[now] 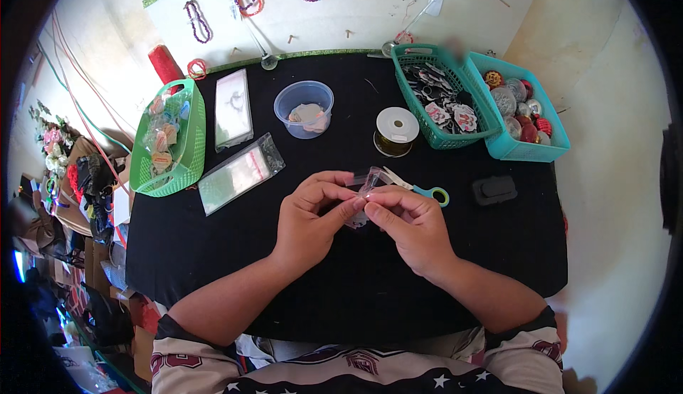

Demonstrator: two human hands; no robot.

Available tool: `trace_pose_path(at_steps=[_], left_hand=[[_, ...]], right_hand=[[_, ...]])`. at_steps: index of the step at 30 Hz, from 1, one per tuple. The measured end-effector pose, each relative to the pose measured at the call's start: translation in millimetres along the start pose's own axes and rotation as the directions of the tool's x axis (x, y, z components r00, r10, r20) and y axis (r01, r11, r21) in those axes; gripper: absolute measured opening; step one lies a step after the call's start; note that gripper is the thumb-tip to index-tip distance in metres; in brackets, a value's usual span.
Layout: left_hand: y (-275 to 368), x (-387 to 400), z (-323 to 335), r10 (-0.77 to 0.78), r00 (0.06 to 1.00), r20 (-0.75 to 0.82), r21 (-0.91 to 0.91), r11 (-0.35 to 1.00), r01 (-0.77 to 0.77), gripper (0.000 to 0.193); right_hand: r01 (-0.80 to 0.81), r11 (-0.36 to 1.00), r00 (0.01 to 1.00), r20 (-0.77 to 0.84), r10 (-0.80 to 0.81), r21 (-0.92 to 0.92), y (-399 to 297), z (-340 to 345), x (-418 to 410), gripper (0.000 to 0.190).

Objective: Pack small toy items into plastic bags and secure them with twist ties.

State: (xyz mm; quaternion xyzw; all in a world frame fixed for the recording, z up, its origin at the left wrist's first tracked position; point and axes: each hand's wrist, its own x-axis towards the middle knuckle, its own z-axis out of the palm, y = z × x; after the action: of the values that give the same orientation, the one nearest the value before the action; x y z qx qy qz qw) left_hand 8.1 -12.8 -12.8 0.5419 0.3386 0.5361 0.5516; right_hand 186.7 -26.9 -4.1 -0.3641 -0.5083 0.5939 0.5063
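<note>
Above the middle of a black-covered table, my left hand and my right hand meet fingertip to fingertip. Both pinch a small clear plastic bag, whose loose end sticks up past the fingers. Below the fingertips hangs a pale part with some print, mostly hidden by the hands; I cannot tell what it is. Just beyond my right hand lie scissors with blue and green handles, their blades partly behind the bag. A spool of thin line stands farther back.
At left are a green basket of wrapped pieces and packs of clear bags. A plastic tub holds paper tags. On the right stand a teal basket of keychains, a turquoise bin of ornaments and a black object.
</note>
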Motion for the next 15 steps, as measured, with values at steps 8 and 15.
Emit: trace_pose_path(at_steps=[8, 15], left_hand=[[8.7, 0.8, 6.1, 0.331, 0.942, -0.044, 0.501, 0.823, -0.266, 0.005], [14.0, 1.2, 11.7, 0.291, 0.955, -0.055, 0.492, 0.84, -0.228, 0.008]], right_hand=[[0.009, 0.995, 0.999, -0.045, -0.004, 0.103, 1.3, 10.7, -0.3, 0.018], [-0.037, 0.989, 0.996, -0.074, 0.048, 0.142, 5.9, 9.8, -0.1, 0.019]])
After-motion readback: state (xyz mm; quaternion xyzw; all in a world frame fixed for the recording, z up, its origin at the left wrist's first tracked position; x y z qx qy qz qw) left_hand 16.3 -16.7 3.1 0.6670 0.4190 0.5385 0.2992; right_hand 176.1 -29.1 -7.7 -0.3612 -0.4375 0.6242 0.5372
